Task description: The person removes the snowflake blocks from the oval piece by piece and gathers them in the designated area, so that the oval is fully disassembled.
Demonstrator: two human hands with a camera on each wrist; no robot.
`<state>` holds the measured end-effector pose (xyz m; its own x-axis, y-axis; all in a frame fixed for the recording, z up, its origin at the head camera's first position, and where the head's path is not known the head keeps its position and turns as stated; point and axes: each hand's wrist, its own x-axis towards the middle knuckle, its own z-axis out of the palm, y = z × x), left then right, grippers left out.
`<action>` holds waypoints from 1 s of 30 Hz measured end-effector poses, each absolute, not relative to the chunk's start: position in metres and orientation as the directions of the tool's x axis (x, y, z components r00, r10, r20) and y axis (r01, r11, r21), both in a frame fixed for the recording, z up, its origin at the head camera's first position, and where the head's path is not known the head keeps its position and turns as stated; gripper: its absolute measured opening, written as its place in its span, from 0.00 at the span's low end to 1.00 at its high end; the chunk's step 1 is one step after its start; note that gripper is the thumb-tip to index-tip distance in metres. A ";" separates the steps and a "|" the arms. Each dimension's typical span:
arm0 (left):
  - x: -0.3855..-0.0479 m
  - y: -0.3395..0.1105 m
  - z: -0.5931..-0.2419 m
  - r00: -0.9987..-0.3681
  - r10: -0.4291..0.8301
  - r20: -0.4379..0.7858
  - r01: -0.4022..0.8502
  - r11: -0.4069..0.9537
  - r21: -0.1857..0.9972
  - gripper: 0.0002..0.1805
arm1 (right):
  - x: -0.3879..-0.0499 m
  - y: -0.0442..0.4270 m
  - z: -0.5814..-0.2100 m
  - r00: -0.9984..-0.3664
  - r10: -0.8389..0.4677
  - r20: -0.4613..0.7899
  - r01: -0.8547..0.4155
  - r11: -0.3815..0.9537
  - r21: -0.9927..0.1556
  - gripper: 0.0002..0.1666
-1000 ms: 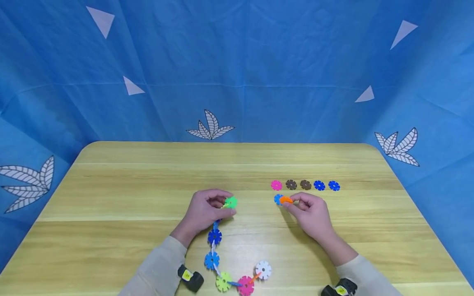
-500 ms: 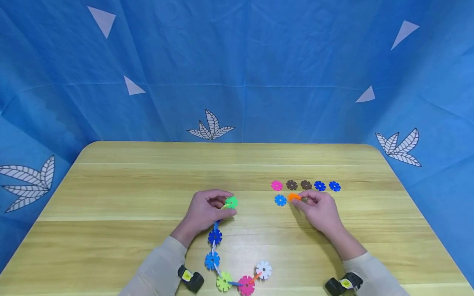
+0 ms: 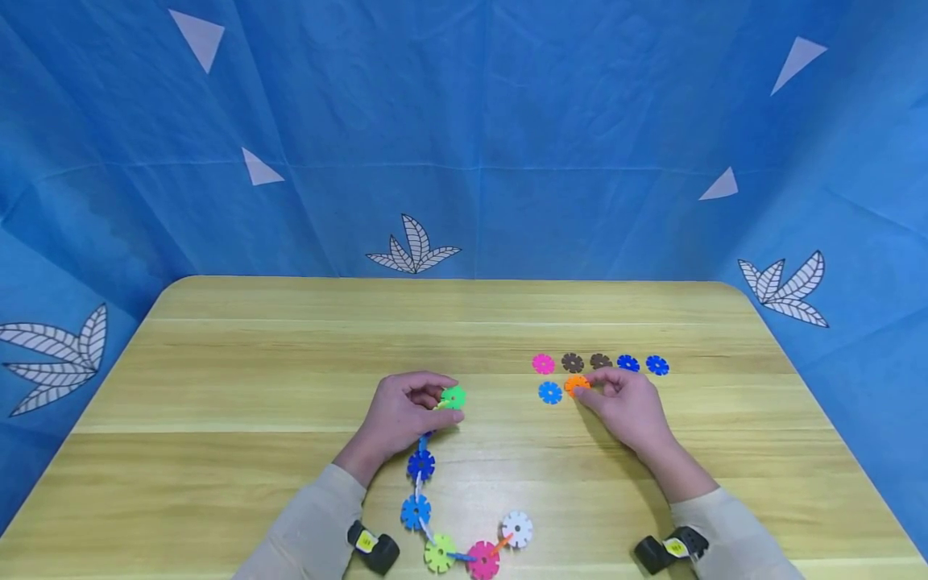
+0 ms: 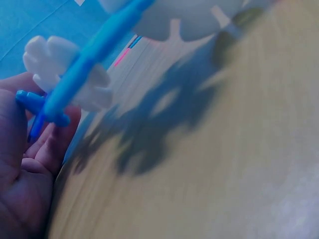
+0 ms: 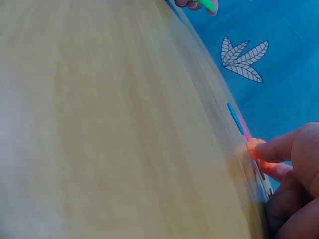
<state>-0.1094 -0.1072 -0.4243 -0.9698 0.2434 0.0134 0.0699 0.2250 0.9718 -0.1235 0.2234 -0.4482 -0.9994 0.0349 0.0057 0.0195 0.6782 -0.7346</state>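
My left hand point(image 3: 404, 412) pinches a green notched plastic disc point(image 3: 453, 398) between thumb and fingers. A chain of interlocked discs point(image 3: 421, 465) runs from that hand toward me. It curves right to a pink disc point(image 3: 482, 560) and ends at a white disc point(image 3: 518, 529). In the left wrist view, pale discs point(image 4: 67, 72) and a blue disc point(image 4: 94, 55) of the chain loom close. My right hand point(image 3: 629, 409) holds an orange notched disc point(image 3: 576, 386) by thumb and index finger, just right of a light blue disc point(image 3: 550, 393). Whether the orange disc touches the table cannot be told.
Behind the right hand lies a row of loose discs: a pink disc point(image 3: 544, 364), two brown discs point(image 3: 573, 362) and two dark blue discs point(image 3: 657, 365). A blue curtain point(image 3: 464, 145) hangs behind the wooden table point(image 3: 254, 362).
My right hand has moved right with the orange disc, off the light blue disc. The orange disc has turned from tilted to nearly face-up. The left hand has stayed in place.
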 end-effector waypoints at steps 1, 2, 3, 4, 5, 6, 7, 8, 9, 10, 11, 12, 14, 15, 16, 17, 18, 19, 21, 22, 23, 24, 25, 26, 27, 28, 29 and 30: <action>-0.110 -0.107 -0.425 -0.970 0.244 0.014 0.071 0.224 0.972 0.18 | -0.124 0.223 -0.448 -0.999 0.043 0.008 0.024 0.682 -0.731 0.14; -0.111 -0.108 -0.429 -0.970 0.244 0.013 0.069 0.225 0.972 0.19 | -0.123 0.223 -0.448 -0.999 0.051 0.008 0.029 0.684 -0.728 0.15; -0.113 -0.108 -0.433 -0.970 0.243 0.012 0.069 0.225 0.972 0.19 | -0.123 0.223 -0.448 -0.998 0.059 0.005 0.037 0.684 -0.729 0.15; -0.114 -0.109 -0.437 -0.970 0.242 0.013 0.069 0.225 0.972 0.19 | -0.123 0.222 -0.448 -0.998 0.067 0.003 0.044 0.683 -0.729 0.16; -0.116 -0.109 -0.442 -0.970 0.241 0.013 0.069 0.225 0.972 0.19 | -0.123 0.222 -0.448 -0.997 0.073 0.003 0.048 0.683 -0.729 0.16; -0.117 -0.110 -0.446 -0.971 0.240 0.012 0.068 0.225 0.972 0.20 | -0.122 0.222 -0.447 -0.997 0.079 0.003 0.052 0.683 -0.728 0.16; -0.119 -0.110 -0.450 -0.971 0.239 0.013 0.068 0.225 0.972 0.20 | -0.122 0.222 -0.448 -0.997 0.083 0.002 0.055 0.684 -0.727 0.16; -0.120 -0.111 -0.455 -0.972 0.236 0.012 0.067 0.227 0.972 0.21 | -0.122 0.222 -0.448 -0.996 0.086 0.002 0.058 0.685 -0.726 0.16; -0.121 -0.111 -0.457 -0.972 0.236 0.015 0.070 0.226 0.972 0.21 | -0.122 0.222 -0.448 -0.996 0.089 0.003 0.060 0.685 -0.726 0.16; -0.121 -0.112 -0.458 -0.971 0.237 0.020 0.075 0.225 0.972 0.21 | -0.122 0.222 -0.448 -0.996 0.092 0.004 0.060 0.687 -0.724 0.16; -0.122 -0.112 -0.459 -0.971 0.239 0.025 0.080 0.224 0.971 0.21 | -0.121 0.222 -0.448 -0.996 0.094 0.005 0.061 0.688 -0.723 0.16; -0.122 -0.112 -0.459 -0.970 0.240 0.030 0.086 0.224 0.971 0.20 | -0.121 0.222 -0.448 -0.996 0.094 0.005 0.062 0.690 -0.721 0.16; -0.122 -0.112 -0.460 -0.970 0.242 0.040 0.096 0.224 0.970 0.20 | -0.121 0.222 -0.448 -0.995 0.095 0.005 0.062 0.690 -0.721 0.16; -0.122 -0.112 -0.460 -0.969 0.243 0.044 0.100 0.223 0.970 0.20 | -0.121 0.222 -0.448 -0.995 0.095 0.004 0.063 0.690 -0.721 0.15; -0.122 -0.112 -0.460 -0.969 0.243 0.047 0.103 0.223 0.969 0.20 | -0.121 0.222 -0.448 -0.996 0.093 0.005 0.061 0.691 -0.720 0.15; -0.122 -0.112 -0.460 -0.969 0.242 0.048 0.104 0.224 0.969 0.20 | -0.121 0.222 -0.448 -0.996 0.093 0.006 0.060 0.691 -0.720 0.15; -0.122 -0.112 -0.460 -0.970 0.240 0.047 0.103 0.227 0.968 0.20 | -0.121 0.222 -0.448 -0.996 0.094 0.006 0.060 0.690 -0.722 0.15; -0.122 -0.112 -0.460 -0.970 0.239 0.046 0.103 0.230 0.968 0.21 | -0.121 0.222 -0.448 -0.995 0.096 0.005 0.062 0.685 -0.726 0.15; -0.123 -0.112 -0.460 -0.970 0.239 0.042 0.100 0.237 0.966 0.21 | -0.120 0.222 -0.448 -0.994 0.106 -0.006 0.075 0.662 -0.746 0.14; -0.123 -0.112 -0.460 -0.970 0.242 0.040 0.099 0.239 0.966 0.21 | -0.120 0.222 -0.448 -0.993 0.115 -0.014 0.085 0.644 -0.760 0.14; -0.123 -0.113 -0.460 -0.968 0.247 0.039 0.100 0.238 0.966 0.21 | -0.120 0.222 -0.448 -0.992 0.125 -0.022 0.096 0.624 -0.775 0.14; -0.123 -0.113 -0.460 -0.966 0.254 0.040 0.102 0.236 0.966 0.21 | -0.120 0.223 -0.447 -0.990 0.138 -0.029 0.107 0.599 -0.793 0.13; -0.122 -0.113 -0.460 -0.964 0.262 0.043 0.105 0.231 0.967 0.22 | -0.119 0.223 -0.447 -0.988 0.152 -0.037 0.118 0.573 -0.811 0.13; -0.122 -0.113 -0.460 -0.962 0.270 0.048 0.112 0.228 0.967 0.22 | -0.119 0.223 -0.447 -0.985 0.168 -0.045 0.131 0.547 -0.827 0.14; -0.122 -0.113 -0.460 -0.959 0.279 0.055 0.120 0.220 0.968 0.22 | -0.119 0.223 -0.447 -0.982 0.183 -0.052 0.142 0.524 -0.840 0.14; -0.122 -0.113 -0.460 -0.956 0.287 0.060 0.125 0.214 0.969 0.22 | -0.118 0.223 -0.446 -0.979 0.198 -0.057 0.151 0.502 -0.852 0.15; -0.122 -0.113 -0.459 -0.955 0.290 0.062 0.130 0.220 0.967 0.22 | -0.117 0.223 -0.445 -0.975 0.212 -0.061 0.159 0.484 -0.860 0.16; -0.122 -0.113 -0.459 -0.954 0.293 0.069 0.138 0.220 0.966 0.23 | -0.116 0.222 -0.445 -0.973 0.225 -0.060 0.162 0.469 -0.868 0.17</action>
